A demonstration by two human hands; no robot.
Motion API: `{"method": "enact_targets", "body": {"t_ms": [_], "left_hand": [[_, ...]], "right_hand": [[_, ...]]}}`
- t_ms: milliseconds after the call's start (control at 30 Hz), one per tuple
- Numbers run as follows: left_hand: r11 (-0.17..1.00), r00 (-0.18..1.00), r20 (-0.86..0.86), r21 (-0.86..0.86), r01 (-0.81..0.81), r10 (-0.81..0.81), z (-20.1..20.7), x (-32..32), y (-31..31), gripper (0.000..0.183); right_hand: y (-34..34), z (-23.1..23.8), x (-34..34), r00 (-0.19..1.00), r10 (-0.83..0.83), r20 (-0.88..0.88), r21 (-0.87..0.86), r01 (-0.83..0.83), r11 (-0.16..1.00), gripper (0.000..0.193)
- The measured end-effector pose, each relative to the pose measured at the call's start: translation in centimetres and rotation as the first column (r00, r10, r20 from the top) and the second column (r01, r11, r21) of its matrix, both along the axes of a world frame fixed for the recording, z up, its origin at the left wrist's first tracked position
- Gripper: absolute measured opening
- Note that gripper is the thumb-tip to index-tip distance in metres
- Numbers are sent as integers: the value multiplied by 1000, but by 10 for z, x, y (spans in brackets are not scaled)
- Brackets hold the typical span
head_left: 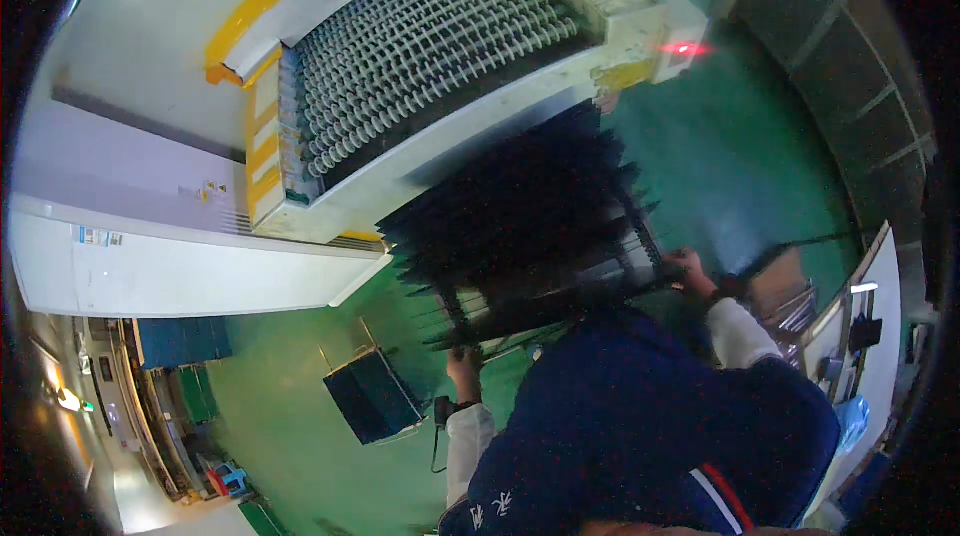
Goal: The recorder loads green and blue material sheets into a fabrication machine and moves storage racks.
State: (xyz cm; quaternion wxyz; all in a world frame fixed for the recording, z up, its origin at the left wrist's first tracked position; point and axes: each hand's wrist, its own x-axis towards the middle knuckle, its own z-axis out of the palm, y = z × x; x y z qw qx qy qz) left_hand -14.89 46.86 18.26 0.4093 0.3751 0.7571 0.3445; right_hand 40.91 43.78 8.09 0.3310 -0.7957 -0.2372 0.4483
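In front of me stands a rack [510, 206] loaded with several dark, thin panels, packed close together like fins. My left hand [462, 371] is closed round the near left end of the rack's frame. On the opposite side, my right hand [690, 271] grips the frame's near right end. White sleeves cover both forearms, and a dark band with a hanging cord sits at the left wrist. The rack's far end is close to a roller conveyor [430, 51]; whether they touch cannot be made out. The rack's underside is hidden.
A red light [684, 49] glows at the conveyor's right corner. A white cabinet [190, 266] juts out at left. Another small rack of dark panels [372, 396] stands on the green floor [290, 376]. At right are a white-topped table [870, 336] and a cardboard piece [782, 286].
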Motion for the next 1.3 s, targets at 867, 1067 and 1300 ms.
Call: {"method": "enact_targets", "body": {"t_ms": [867,1067,1300], "left_hand": [[913,890,393,228,-338,231,-57,5,-47,21],[923,938,177,199,-331,298,-57,-8,-81,25],[948,942,-107,4,-319,317,-66,-40,-161,26]], "right_hand": [[67,296,-41,899,5,439,453,-226,862,14],[44,343,-212,560,537,631,462,-827,320,24],[29,329,-278,348,552,758,328,-934,139,34]]}}
